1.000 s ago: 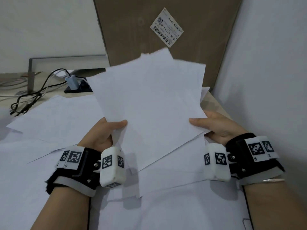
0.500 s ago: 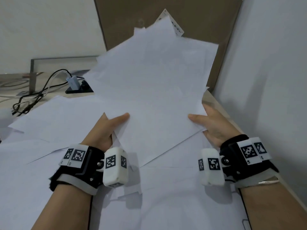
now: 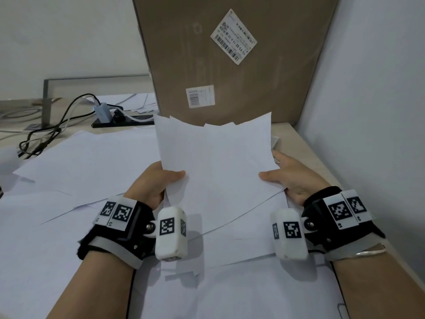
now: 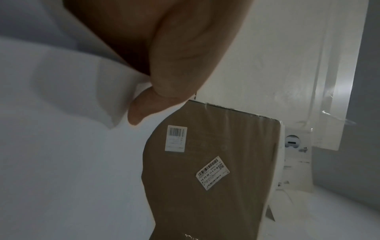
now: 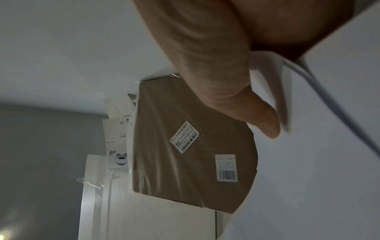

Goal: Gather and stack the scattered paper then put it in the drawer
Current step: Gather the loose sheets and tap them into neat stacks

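I hold a loose stack of white paper sheets (image 3: 216, 157) above the desk, its top edges uneven. My left hand (image 3: 158, 183) grips the stack's left edge, thumb on top. My right hand (image 3: 289, 178) grips the right edge the same way. In the left wrist view the thumb (image 4: 164, 91) pinches the paper (image 4: 61, 146). The right wrist view shows the thumb (image 5: 246, 110) pressed on the sheets (image 5: 318, 162). More white sheets (image 3: 80, 171) lie scattered across the desk beneath and to the left. No drawer is in view.
A large brown cardboard box (image 3: 232, 56) with labels leans against the wall behind the stack. A power strip with a plugged adapter (image 3: 103, 113) and tangled cables (image 3: 43, 134) sit at the back left. A grey wall (image 3: 379, 111) bounds the desk on the right.
The stack was fanned wide and raised in front of the box; now it is lowered and squared narrower between my hands, which have drawn closer in.
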